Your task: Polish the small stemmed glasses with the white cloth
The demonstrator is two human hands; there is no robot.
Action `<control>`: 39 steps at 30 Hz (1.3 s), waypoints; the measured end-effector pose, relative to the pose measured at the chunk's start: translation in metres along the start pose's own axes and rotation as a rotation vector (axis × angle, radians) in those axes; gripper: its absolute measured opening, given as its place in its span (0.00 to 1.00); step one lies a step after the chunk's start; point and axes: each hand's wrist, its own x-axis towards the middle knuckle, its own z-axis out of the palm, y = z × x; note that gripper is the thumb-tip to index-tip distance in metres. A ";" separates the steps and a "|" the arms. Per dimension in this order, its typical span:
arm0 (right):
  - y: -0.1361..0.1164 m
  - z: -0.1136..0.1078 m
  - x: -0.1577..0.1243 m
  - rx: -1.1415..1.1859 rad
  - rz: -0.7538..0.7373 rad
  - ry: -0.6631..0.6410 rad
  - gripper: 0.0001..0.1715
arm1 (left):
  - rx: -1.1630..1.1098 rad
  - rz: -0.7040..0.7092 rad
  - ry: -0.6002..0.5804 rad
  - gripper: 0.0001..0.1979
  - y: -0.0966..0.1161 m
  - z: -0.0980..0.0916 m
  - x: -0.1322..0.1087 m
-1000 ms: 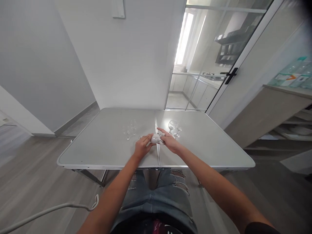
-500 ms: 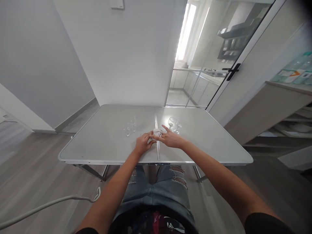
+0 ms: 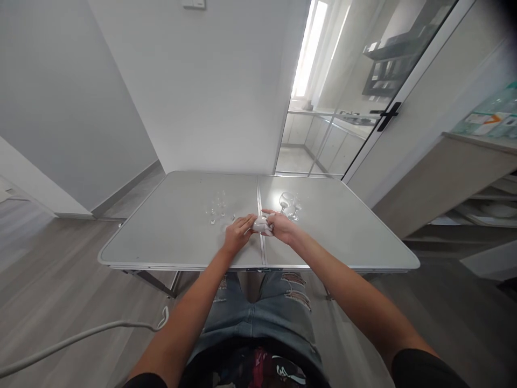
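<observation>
Above the table's middle seam, my left hand (image 3: 239, 235) is closed round a clear wine glass (image 3: 257, 226), which lies tilted with its bowl toward the right. My left fingers partly cover the glass. A white cloth (image 3: 266, 228) is bunched at the bowl's opening, and my right hand (image 3: 281, 227) has its fingers closed on it. How deep the cloth sits in the bowl is hard to make out. Just beyond my right hand are clear stemmed glasses (image 3: 286, 200). Several smaller clear glasses (image 3: 220, 200) are on the table past my left hand.
The grey folding table (image 3: 169, 226) has a metal rim and a seam down its middle. A wall rises behind it. At the right are a glass door with a black handle (image 3: 388, 116) and a shelf with plastic bottles (image 3: 488, 123). A pale hose (image 3: 113, 325) hangs at lower left.
My right fingers, spread out before, have closed in on the cloth at the glass's opening. More of the bowl shows between my hands now. My left hand has hardly moved.
</observation>
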 end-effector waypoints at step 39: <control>0.006 -0.001 -0.004 0.312 -0.180 0.248 0.27 | -0.027 -0.166 0.008 0.29 0.005 0.000 -0.002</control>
